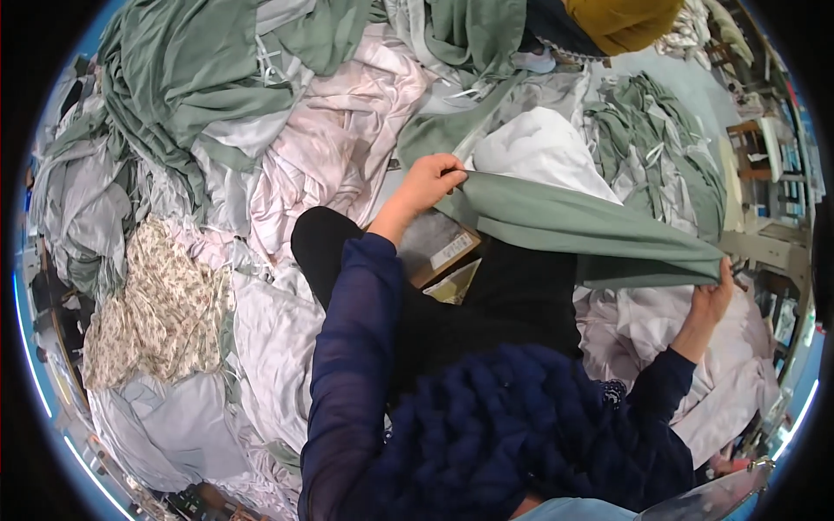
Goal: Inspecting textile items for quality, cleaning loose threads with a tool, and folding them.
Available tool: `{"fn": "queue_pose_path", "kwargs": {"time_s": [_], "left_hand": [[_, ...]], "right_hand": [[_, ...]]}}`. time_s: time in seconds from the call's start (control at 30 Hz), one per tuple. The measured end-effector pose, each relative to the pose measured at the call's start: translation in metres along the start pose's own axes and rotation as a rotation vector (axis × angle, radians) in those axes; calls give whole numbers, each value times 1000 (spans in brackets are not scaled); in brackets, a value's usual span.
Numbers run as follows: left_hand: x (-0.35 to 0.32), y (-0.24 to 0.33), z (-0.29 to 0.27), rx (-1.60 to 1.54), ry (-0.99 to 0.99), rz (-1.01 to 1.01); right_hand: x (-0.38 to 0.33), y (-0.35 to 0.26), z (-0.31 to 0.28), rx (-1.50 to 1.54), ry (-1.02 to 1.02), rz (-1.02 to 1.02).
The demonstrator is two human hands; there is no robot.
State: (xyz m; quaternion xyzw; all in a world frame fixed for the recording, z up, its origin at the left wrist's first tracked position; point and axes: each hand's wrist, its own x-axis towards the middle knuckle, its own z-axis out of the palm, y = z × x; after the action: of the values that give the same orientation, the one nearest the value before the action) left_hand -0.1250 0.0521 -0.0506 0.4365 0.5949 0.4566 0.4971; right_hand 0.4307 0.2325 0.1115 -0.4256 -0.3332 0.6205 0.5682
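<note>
I had the left hand (pixel 430 182) pinched on one end of the green cloth (pixel 591 230) at centre frame. The right hand (pixel 712 300) clamped its other end at right, so its long axis ran taut between both grips, above the pale fabric pile (pixel 330 148).

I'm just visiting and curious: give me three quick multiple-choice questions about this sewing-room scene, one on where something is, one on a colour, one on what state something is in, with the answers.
1. Where does the flowered cloth lie?
A. At the person's left
B. At the person's right
C. In both hands

2. What colour is the cloth that the hands hold?
A. Pink
B. Green
C. Yellow

3. How is that cloth held?
A. Crumpled in one fist
B. Lying loose, untouched
C. Stretched between both hands

Answers:
1. A, it lies on the pale sheets at the picture's left side.
2. B, the strip is dull green.
3. C, the left hand pinches one end and the right hand the other, with the cloth taut between.
</note>
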Motion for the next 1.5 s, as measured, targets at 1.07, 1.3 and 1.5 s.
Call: {"fn": "queue_pose_path", "kwargs": {"time_s": [1.07, 1.3, 1.5], "left_hand": [[-28, 50, 28, 195, 332, 273], [-37, 22, 37, 553, 400, 466], [-41, 18, 37, 754, 323, 532]], "right_hand": [[-15, 47, 53, -494, 162, -362], [-4, 59, 5, -972, 45, -588], [-8, 72, -9, -1161, 4, -703]]}}
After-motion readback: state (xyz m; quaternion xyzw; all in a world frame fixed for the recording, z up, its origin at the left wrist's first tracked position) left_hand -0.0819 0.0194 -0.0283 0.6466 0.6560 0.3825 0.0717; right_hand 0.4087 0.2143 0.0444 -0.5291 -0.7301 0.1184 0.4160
